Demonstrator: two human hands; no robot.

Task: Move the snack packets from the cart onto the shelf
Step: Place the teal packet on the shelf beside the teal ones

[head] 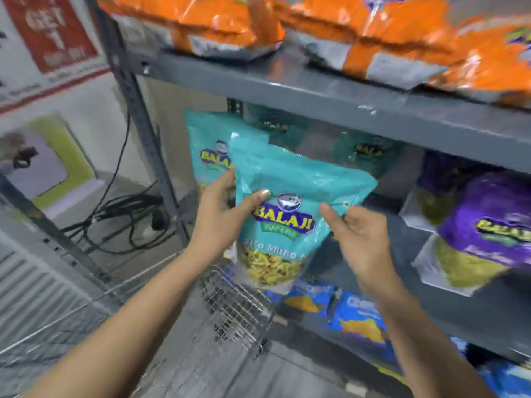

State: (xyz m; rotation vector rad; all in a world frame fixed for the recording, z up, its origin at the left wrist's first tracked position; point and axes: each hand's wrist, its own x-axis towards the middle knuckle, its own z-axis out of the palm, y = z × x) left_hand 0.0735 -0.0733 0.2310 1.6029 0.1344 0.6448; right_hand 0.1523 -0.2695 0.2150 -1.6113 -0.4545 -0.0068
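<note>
A teal snack packet (290,202) with a yellow snack showing through its window is held upright in front of the grey metal shelf (316,93). My left hand (221,214) grips its left edge, thumb on the front. On the packet's right side, my right hand (359,234) pinches the edge. Another teal packet (207,147) stands on the middle shelf level just behind it, with more teal packets (365,153) deeper in. The wire cart (238,308) is below the held packet.
Orange packets (224,21) lie on the top level, purple packets (488,222) stand at the right of the middle level, and blue packets (356,314) fill the level below. Black cables (120,214) lie on the floor left of the shelf post (138,116).
</note>
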